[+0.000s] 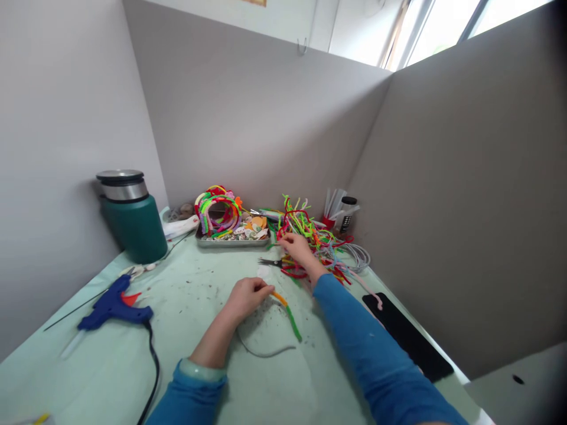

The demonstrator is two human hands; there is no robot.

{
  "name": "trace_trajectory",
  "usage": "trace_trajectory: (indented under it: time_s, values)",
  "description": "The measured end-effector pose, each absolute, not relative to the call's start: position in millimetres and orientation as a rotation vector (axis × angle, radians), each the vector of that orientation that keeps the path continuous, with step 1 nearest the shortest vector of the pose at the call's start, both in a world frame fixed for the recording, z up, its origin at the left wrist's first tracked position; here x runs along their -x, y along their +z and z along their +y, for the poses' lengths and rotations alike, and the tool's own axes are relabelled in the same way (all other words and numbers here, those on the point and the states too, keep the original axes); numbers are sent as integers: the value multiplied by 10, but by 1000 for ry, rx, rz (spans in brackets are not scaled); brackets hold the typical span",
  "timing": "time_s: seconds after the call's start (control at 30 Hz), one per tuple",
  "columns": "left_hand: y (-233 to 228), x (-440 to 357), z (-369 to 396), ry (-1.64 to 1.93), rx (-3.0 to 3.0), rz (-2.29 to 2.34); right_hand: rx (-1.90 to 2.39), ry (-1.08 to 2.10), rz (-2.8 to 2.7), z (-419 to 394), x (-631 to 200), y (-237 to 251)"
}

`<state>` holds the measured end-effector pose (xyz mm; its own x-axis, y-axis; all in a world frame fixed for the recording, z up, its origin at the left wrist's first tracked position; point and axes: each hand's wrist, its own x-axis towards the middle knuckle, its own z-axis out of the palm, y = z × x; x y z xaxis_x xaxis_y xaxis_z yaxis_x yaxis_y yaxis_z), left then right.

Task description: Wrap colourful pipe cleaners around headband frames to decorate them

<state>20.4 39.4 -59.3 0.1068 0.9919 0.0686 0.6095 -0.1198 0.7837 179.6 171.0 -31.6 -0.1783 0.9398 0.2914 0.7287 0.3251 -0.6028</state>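
1. Head view, left hand: the left hand (246, 297) is resting on the pale green table (110, 366), its fingers (261, 289) pinched together on the orange end of an orange-and-green pipe cleaner (287, 314), which is lying on the table and trailing toward the person's right.
2. Head view, right hand: the right hand (297, 248) is reaching across into the pile of pipe cleaners (316, 236) at the back of the table. Its fingers are curling loosely onto the strands; whether they are gripping one cannot be told.
3. Head view, near the hands: small scissors (270, 261) are lying just beside the right hand, on its left. A thin grey wire (266, 354) is curving over the table just below the left wrist.
4. Head view, further off: a metal tray (233, 242) is sitting at the back, holding coloured hoops (218, 209) and small flat pieces. A blue glue gun (113, 307) is lying at the left with its black cord running toward the person. A green flask (133, 218) with a steel lid is standing in the left corner. A black pad (407, 336) is lying along the right edge.
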Motion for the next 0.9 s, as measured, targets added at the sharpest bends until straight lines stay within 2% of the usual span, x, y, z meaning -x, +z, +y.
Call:
trace_trajectory:
  time_s: [0.1,0.27,0.43,0.57,0.73,0.9]
  values:
    - [-587,-205,389,822,-1786,1551,1317,541,-1877,1721,-1980,-179]
    - [-600,-205,384,832,-1784,1530,1058,953,-1632,1663,-2199,-62]
    - [-594,-203,373,821,-1781,1534,975,1049,-1851,1501,-2244,-45]
    - [-586,-195,357,819,-1794,1529,905,980,-2218,1336,-2141,-77]
    - [-618,-176,388,950,-1752,1527,857,854,-2218,1150,-1986,-158]
    - [-567,-166,412,1228,-1295,1411,741,605,-2347,935,-1840,-278]
